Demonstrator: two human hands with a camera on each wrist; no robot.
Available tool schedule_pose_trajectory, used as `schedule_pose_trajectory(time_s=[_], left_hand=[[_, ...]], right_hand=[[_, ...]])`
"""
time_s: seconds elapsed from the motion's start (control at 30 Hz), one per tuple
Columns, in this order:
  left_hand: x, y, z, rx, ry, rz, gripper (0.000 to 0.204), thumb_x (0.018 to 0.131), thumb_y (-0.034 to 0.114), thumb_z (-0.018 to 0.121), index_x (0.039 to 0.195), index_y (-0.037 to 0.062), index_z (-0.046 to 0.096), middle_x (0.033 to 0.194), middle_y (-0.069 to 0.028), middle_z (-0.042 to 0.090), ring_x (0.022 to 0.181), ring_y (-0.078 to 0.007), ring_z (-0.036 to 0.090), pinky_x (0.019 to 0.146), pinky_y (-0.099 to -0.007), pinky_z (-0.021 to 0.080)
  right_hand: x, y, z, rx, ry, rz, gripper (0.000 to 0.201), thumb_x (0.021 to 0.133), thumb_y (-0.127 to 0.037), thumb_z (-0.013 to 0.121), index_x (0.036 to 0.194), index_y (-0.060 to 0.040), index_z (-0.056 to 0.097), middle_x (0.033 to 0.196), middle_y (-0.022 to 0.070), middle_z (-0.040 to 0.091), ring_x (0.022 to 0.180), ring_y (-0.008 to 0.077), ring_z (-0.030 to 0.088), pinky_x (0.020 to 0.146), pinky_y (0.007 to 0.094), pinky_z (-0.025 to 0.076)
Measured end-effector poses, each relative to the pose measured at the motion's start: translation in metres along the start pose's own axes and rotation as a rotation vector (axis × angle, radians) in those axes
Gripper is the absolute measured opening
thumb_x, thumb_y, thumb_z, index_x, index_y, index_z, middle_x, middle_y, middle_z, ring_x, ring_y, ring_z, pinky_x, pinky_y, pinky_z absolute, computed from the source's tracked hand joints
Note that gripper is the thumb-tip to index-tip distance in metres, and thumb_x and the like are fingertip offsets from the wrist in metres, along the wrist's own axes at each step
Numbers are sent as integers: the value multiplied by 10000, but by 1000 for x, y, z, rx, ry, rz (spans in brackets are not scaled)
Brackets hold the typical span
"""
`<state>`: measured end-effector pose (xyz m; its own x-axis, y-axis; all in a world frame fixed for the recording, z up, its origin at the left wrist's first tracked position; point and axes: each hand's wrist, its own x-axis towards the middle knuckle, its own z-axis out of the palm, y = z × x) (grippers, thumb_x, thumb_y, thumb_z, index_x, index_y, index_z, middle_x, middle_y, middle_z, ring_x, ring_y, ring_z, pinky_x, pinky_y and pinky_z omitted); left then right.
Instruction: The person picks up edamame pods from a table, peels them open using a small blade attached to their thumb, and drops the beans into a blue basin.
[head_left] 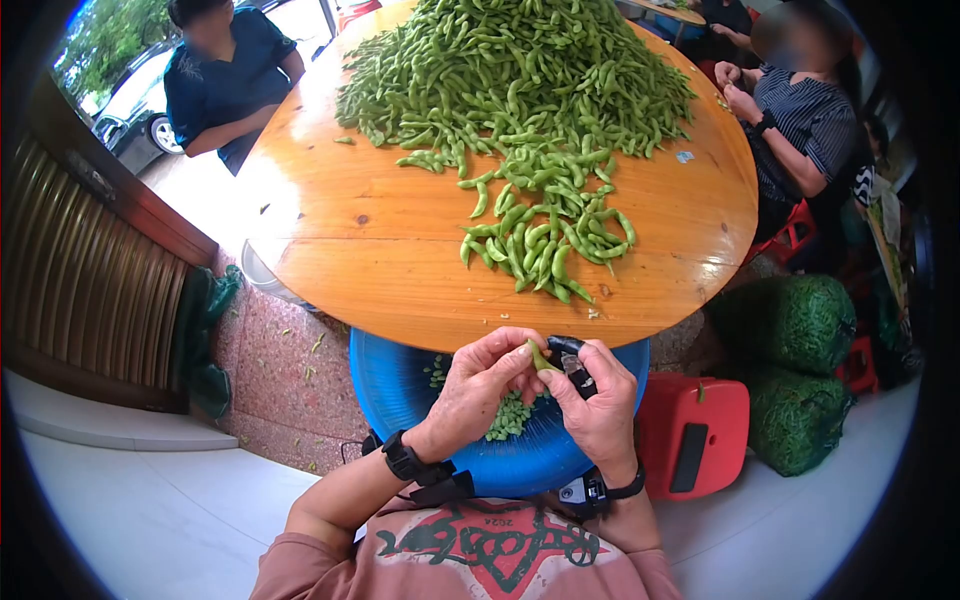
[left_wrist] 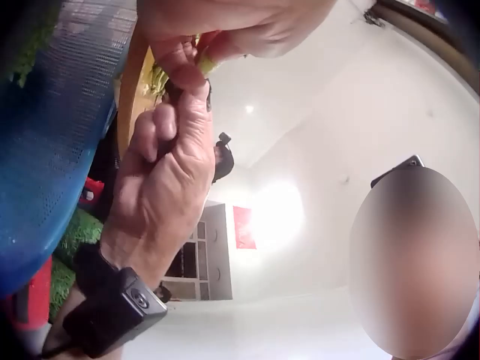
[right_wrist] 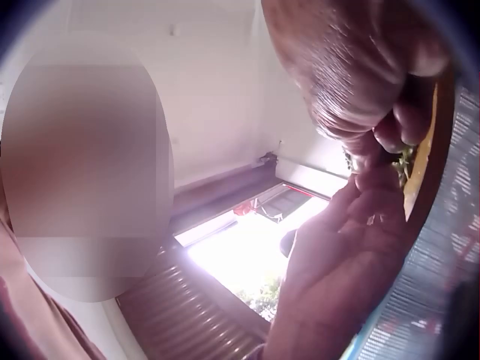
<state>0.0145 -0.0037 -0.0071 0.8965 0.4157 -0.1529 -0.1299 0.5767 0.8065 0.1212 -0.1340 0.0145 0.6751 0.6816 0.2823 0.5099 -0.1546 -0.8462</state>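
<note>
Above a blue basin (head_left: 375, 400), both hands meet at one green soybean pod (head_left: 541, 357). My left hand (head_left: 472, 385) pinches the pod between thumb and fingers. From the other side, my right hand (head_left: 600, 405) grips the pod's lower end with its thumb near the tip. Black wrappings (head_left: 567, 345) show around fingers of the right hand. Shelled green beans (head_left: 510, 418) lie in the basin under the hands. In the left wrist view the pod is mostly hidden by the left hand's fingers. A big heap of pods (head_left: 520, 75) covers the far part of the round wooden table (head_left: 340, 230).
A smaller cluster of pods (head_left: 540, 245) lies near the table's front edge. A red stool (head_left: 715, 430) stands right of the basin, with full green net sacks (head_left: 795, 415) beyond. One person (head_left: 225, 80) is at the left, another (head_left: 810, 120) at the right.
</note>
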Motion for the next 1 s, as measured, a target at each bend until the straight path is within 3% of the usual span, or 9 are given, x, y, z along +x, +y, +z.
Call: schedule_pose_trajectory(time_s=[0.17, 0.3, 0.53, 0.63, 0.77, 0.8, 0.83, 0.9, 1.0], left_hand=[[-2, -10, -4, -369, -132, -61, 218, 1044, 193, 512, 1155, 23, 593, 906, -19, 644, 762, -86, 611, 658, -228, 532], [-8, -11, 6, -262, 0, -83, 222, 1050, 192, 496, 1163, 26, 591, 958, -24, 644, 817, -90, 629, 673, -232, 541], [-10, -23, -8, -254, -105, -70, 249, 1047, 147, 490, 1231, 13, 592, 1022, -44, 655, 905, -104, 651, 737, -261, 568], [-9, -25, 1, -132, 112, -40, 256, 1032, 105, 512, 1249, 9, 607, 1015, -53, 656, 864, -119, 650, 744, -272, 559], [-22, 3, -12, 393, -113, -98, 226, 979, 107, 602, 1174, 10, 665, 1146, -102, 664, 995, -195, 670, 847, -317, 551], [-23, 13, -16, 788, -360, 36, 230, 950, 126, 641, 1151, 18, 677, 1178, -115, 657, 1036, -237, 663, 875, -345, 545], [-23, 22, -20, 1183, -603, 173, 238, 922, 145, 680, 1127, 25, 688, 1210, -128, 650, 1078, -279, 656, 903, -373, 539], [-13, 48, -17, 1096, -662, 246, 196, 876, 134, 717, 1039, 29, 694, 1186, -139, 654, 1079, -330, 646, 906, -393, 531], [22, 86, -24, 1206, -413, 386, 137, 868, 76, 689, 995, 24, 684, 1061, -142, 685, 972, -326, 675, 828, -383, 543]], right_hand=[[-6, 1, 3, 85, -71, 59, 252, 828, -40, 735, 1062, -1, 651, 880, 128, 608, 645, 265, 615, 601, 334, 493], [-10, -11, 11, -196, 8, -428, 263, 816, 15, 701, 1074, 24, 646, 949, 152, 626, 758, 306, 677, 602, 373, 559], [-7, -7, 20, -134, 28, -354, 282, 799, 40, 689, 1078, 10, 660, 885, 136, 632, 728, 298, 664, 616, 364, 541], [-7, -12, 12, -111, 37, -242, 235, 804, 27, 680, 1036, 5, 651, 837, 129, 608, 712, 289, 654, 610, 362, 530], [-8, 0, -43, 131, 61, 183, 120, 849, -56, 677, 962, -17, 675, 757, 47, 631, 653, 107, 576, 614, 282, 476], [-9, -1, -65, 107, 100, 242, 144, 858, -57, 663, 992, -15, 696, 744, 32, 645, 663, 80, 573, 620, 261, 474], [-12, 7, -86, 69, 110, 302, 157, 869, -68, 661, 1007, -6, 703, 726, 24, 648, 653, 77, 575, 616, 253, 474], [-13, 20, -127, -404, 67, 244, 177, 865, -103, 689, 981, 28, 663, 687, 142, 621, 600, 128, 542, 570, 317, 461], [-15, 36, -144, -532, 165, 237, 178, 889, -121, 686, 882, 34, 598, 618, 136, 533, 541, 161, 485, 523, 338, 412]])
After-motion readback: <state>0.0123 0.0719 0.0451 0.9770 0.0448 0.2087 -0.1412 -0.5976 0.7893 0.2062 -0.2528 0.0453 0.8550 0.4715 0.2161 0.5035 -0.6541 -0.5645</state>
